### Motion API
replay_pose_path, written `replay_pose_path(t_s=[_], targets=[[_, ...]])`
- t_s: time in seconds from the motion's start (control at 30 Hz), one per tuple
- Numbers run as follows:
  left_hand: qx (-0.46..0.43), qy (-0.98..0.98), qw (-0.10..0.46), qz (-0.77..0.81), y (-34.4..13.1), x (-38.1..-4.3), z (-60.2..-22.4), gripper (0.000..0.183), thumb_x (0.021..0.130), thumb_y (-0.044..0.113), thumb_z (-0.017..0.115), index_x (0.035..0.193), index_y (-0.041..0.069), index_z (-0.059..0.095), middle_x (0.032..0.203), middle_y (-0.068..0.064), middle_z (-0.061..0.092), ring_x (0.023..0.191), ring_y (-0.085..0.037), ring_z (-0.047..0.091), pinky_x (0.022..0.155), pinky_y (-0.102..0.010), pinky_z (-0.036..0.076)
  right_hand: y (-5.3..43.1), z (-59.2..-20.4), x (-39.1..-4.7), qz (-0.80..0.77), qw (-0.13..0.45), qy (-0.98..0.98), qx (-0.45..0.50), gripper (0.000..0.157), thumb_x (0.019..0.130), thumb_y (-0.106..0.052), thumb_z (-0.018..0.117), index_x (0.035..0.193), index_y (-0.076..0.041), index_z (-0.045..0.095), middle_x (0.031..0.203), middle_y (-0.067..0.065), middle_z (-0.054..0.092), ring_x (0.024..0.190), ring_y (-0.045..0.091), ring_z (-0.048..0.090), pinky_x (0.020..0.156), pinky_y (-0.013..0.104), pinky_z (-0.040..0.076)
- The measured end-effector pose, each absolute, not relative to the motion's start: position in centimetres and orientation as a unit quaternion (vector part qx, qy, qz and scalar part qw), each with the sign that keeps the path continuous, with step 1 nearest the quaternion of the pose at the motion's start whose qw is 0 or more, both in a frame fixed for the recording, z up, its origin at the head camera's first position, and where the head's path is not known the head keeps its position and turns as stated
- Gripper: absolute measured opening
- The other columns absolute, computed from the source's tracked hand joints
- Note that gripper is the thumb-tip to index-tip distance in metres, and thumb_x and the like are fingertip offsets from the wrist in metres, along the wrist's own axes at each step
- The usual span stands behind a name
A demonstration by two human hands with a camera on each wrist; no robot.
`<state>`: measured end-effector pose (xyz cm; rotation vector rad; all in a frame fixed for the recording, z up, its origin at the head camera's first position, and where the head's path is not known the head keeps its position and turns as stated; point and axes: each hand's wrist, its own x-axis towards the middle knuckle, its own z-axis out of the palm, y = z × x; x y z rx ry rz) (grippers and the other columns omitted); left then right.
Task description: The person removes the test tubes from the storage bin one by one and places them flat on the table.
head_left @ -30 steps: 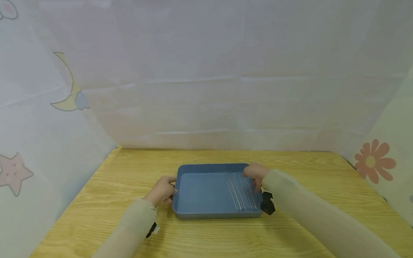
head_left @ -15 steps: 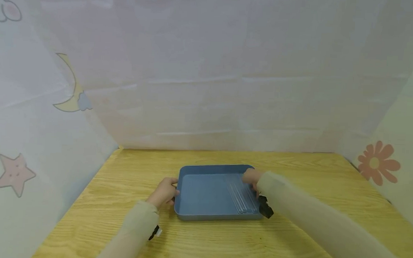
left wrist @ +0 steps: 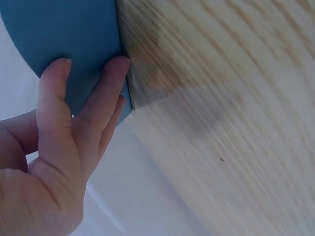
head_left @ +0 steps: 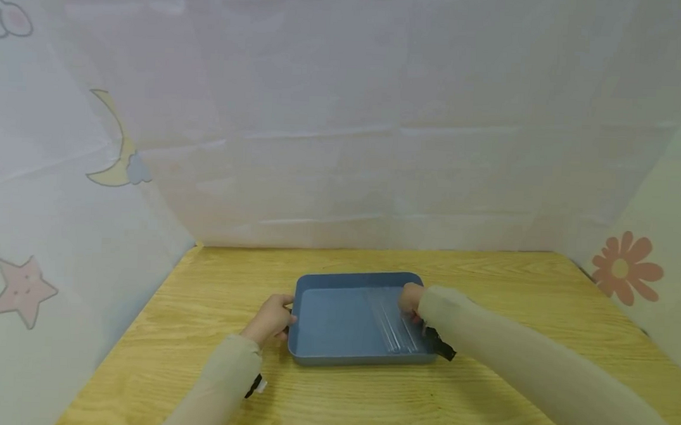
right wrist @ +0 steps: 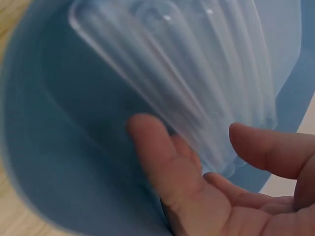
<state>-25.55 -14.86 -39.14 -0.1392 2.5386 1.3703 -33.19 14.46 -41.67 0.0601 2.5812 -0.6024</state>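
A blue rectangular tray (head_left: 335,323) sits on the wooden table. At its left side my left hand (head_left: 270,317) pinches the wall, with fingers (left wrist: 110,81) flat on the outer face and the thumb at the rim. Several clear, round-ended test tubes (head_left: 391,329) lie side by side in the tray's right part. My right hand (head_left: 411,300) reaches down over them inside the tray. In the right wrist view its fingers (right wrist: 152,142) and thumb stand apart on either side of the test tubes (right wrist: 182,73), which fan out slightly. From the head, the right fingertips are mostly hidden.
The wooden table (head_left: 481,396) extends around the tray on all sides. Behind it hangs a pale sheet (head_left: 343,143), and printed side walls with a moon (head_left: 112,145) and a flower (head_left: 620,268) border the left and right.
My right hand has moved slightly left and nearer, deeper into the tray. The test tubes lie closer together, shifted a little left. My left hand keeps its place on the tray.
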Motion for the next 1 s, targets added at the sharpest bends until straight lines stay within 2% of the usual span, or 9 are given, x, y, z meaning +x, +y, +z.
replay_pose_path(t_s=[0.03,0.07,0.23,0.47,0.6,0.83,1.0], targets=[[-0.047,0.871,0.128,0.471,-14.9,-25.5,-39.1,0.049,0.094,-0.01,0.053,0.141,-0.01,0.042,0.12,-0.03,0.059,0.074,-0.021,0.064,0.051,-0.028,0.05,13.6,-39.2,-31.0,-0.267,0.238,0.932,0.053,0.01,0.092,0.005,0.053,0.083,0.009,0.057,0.079,0.022,0.057,0.072,0.032,0.061,0.06,0.044,0.058],[-0.045,0.871,0.128,0.473,-14.9,-25.5,-39.1,0.049,0.094,-0.01,0.053,0.141,-0.01,0.041,0.121,-0.031,0.059,0.074,-0.021,0.064,0.051,-0.029,0.05,13.4,-38.4,-30.2,-0.283,0.239,0.927,0.056,0.012,0.091,0.005,0.053,0.079,0.006,0.055,0.076,0.02,0.056,0.071,0.031,0.059,0.059,0.043,0.058],[-0.042,0.872,0.126,0.471,-15.1,-25.4,-39.1,0.049,0.094,-0.01,0.052,0.141,-0.011,0.04,0.122,-0.033,0.057,0.076,-0.022,0.065,0.051,-0.028,0.05,13.4,-38.9,-30.7,-0.311,0.254,0.914,0.063,0.008,0.089,0.004,0.062,0.082,0.006,0.058,0.076,0.018,0.055,0.071,0.03,0.058,0.057,0.043,0.058],[-0.046,0.87,0.129,0.473,-15.1,-25.6,-39.2,0.049,0.095,-0.008,0.051,0.142,-0.01,0.04,0.113,-0.027,0.063,0.071,-0.021,0.063,0.05,-0.027,0.049,13.3,-39.4,-31.1,-0.32,0.262,0.907,0.08,0.005,0.088,0.003,0.064,0.084,0.005,0.061,0.069,0.013,0.052,0.063,0.024,0.054,0.056,0.043,0.057],[-0.049,0.868,0.131,0.476,-15.0,-25.5,-39.1,0.048,0.095,-0.008,0.05,0.142,-0.01,0.04,0.111,-0.025,0.064,0.069,-0.021,0.062,0.049,-0.027,0.047,13.0,-39.1,-30.9,-0.322,0.265,0.906,0.07,0.005,0.089,0.002,0.064,0.09,0.006,0.062,0.075,0.016,0.054,0.068,0.027,0.057,0.057,0.043,0.057],[-0.05,0.869,0.131,0.475,-15.0,-25.5,-39.1,0.049,0.095,-0.008,0.052,0.142,-0.01,0.04,0.115,-0.029,0.061,0.07,-0.021,0.063,0.052,-0.028,0.049,12.5,-38.5,-30.6,-0.33,0.275,0.9,0.069,0.015,0.09,-0.002,0.064,0.101,0.008,0.063,0.086,0.019,0.056,0.076,0.03,0.058,0.059,0.042,0.058],[-0.05,0.867,0.133,0.478,-15.0,-25.5,-39.2,0.049,0.095,-0.008,0.052,0.143,-0.009,0.04,0.121,-0.032,0.058,0.071,-0.021,0.064,0.052,-0.029,0.05,13.2,-38.2,-30.6,-0.341,0.277,0.897,0.044,0.026,0.091,-0.005,0.062,0.111,0.012,0.062,0.088,0.019,0.061,0.07,0.029,0.065,0.059,0.037,0.058]])
